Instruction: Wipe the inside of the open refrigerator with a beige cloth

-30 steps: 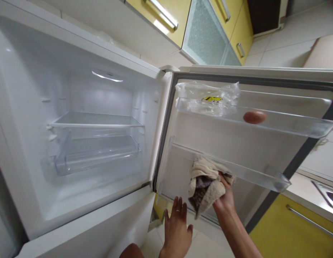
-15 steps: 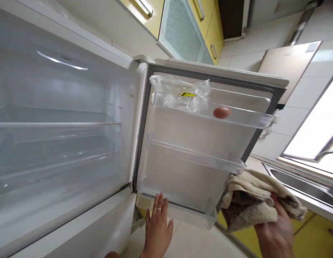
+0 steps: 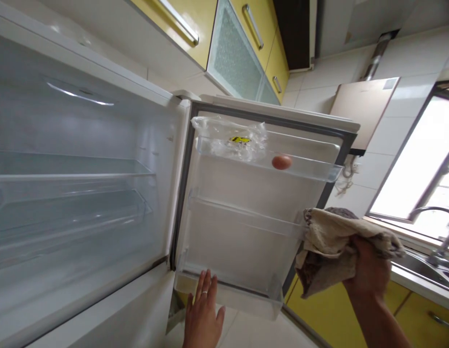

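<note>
My left hand (image 3: 204, 311), a ring on one finger, is stretched out with its fingertips at the lowest clear bin (image 3: 242, 297) of the open fridge door (image 3: 238, 241). A bunched beige and brown cloth (image 3: 333, 237) is in my right hand (image 3: 369, 268), whose fingers are closed round it. That cloth is beside the door's outer edge, level with the middle bin (image 3: 242, 212); whether it touches the door I cannot tell. On the top door bin (image 3: 311, 166) are a brown egg (image 3: 281, 162) and a crumpled clear plastic bag (image 3: 227, 137) with a yellow print.
To the left stands the fridge interior (image 3: 82, 125) with glass shelves (image 3: 72, 166) and a lit lamp. Yellow cabinets (image 3: 184, 19) hang above the door. A sink (image 3: 412, 266) with a curved tap (image 3: 438, 212) is at the right, below a window (image 3: 409, 164).
My right hand has raised the cloth slightly along the door's outer edge. The whole view has shifted, bringing the tap and more of the window into sight. My left hand keeps its place at the bin.
</note>
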Demonstrator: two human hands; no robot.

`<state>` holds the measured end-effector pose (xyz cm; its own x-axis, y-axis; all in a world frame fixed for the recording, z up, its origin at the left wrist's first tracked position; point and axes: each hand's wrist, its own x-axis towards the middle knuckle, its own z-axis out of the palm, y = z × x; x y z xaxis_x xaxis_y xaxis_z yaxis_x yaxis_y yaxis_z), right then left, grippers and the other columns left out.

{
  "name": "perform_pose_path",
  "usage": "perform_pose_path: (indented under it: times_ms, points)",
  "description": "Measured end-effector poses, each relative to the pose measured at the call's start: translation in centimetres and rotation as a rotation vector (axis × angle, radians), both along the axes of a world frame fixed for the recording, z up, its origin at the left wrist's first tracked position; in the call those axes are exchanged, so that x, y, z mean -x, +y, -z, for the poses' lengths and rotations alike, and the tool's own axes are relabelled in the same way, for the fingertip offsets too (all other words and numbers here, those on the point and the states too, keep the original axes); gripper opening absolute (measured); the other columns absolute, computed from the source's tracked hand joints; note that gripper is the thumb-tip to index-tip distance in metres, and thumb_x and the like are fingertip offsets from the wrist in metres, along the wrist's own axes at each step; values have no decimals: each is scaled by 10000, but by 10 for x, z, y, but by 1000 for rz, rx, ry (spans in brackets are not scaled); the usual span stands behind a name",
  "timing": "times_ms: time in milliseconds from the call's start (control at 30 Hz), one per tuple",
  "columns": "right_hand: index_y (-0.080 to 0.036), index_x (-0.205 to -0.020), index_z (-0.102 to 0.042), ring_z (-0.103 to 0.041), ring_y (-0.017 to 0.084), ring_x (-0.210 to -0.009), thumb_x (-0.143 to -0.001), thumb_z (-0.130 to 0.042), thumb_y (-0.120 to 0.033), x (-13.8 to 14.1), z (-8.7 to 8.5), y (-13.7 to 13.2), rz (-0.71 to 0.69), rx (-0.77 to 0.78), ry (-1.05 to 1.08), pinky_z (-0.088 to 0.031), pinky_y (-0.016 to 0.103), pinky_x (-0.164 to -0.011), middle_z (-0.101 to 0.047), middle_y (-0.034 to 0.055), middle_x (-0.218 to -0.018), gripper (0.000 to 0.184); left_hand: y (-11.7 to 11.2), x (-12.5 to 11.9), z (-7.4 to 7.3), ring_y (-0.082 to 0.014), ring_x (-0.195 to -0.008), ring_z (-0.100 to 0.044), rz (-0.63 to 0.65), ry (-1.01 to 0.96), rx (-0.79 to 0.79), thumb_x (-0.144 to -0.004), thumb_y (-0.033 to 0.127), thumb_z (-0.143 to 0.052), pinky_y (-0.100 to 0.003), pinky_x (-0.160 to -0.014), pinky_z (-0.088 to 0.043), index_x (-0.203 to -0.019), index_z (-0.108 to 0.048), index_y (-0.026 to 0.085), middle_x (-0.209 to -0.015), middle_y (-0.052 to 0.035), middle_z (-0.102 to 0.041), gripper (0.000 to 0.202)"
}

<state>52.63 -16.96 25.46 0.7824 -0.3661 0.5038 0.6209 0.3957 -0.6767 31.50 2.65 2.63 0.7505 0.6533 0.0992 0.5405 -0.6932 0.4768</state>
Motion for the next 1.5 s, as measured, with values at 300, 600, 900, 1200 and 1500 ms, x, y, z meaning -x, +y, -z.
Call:
perform_pose_path:
  times_ms: [300,600,900,1200,1500]
  points:
    - [-295,-886,-787,-685,265,-901,-744,-777,-357,20,-67,15,343,701,-775,-520,455,-786,-736,119,-976,156,-5,-6,7,-261,-1604,-150,-38,41,-105,-875,107,-430,-524,-1247,-324,-1616,-262,176,-1709,-80,-110,763]
    - [-216,-1116,-733,-657,260,-934,-843,-615,-224,-10,-86,115,520,1224,-1322,-483,347,-712,-706,128,-1149,297,-1,-11,21,-286,-1597,-208,-52,16,-63,-819,154,-544,-562,-1236,-328,-1604,-315,233,-1707,-83,-151,821]
    - [-194,-1068,-689,-613,237,-980,-916,-633,-204,42,-102,224,399,1385,-1578,-441,330,-790,-669,117,-1152,162,8,-20,35,-317,-1588,-180,-38,17,-6,-753,133,-556,-544,-1213,-361,-1584,-309,243,-1684,-90,-155,873]
    - [-204,-1046,-720,-616,211,-956,-876,-647,-191,82,-105,274,-16,1683,-1448,-401,307,-760,-654,70,-1123,185,9,-18,33,-325,-1596,-113,-20,50,33,-753,172,-540,-588,-1233,-302,-1593,-280,247,-1688,-76,-118,883]
    - [-190,-888,-728,-634,173,-866,-776,-666,-123,73,-100,253,-383,1776,-1315,-436,265,-758,-708,29,-949,145,11,-12,27,-281,-1611,-30,5,79,49,-743,189,-544,-591,-1253,-245,-1605,-134,290,-1699,-4,-9,961]
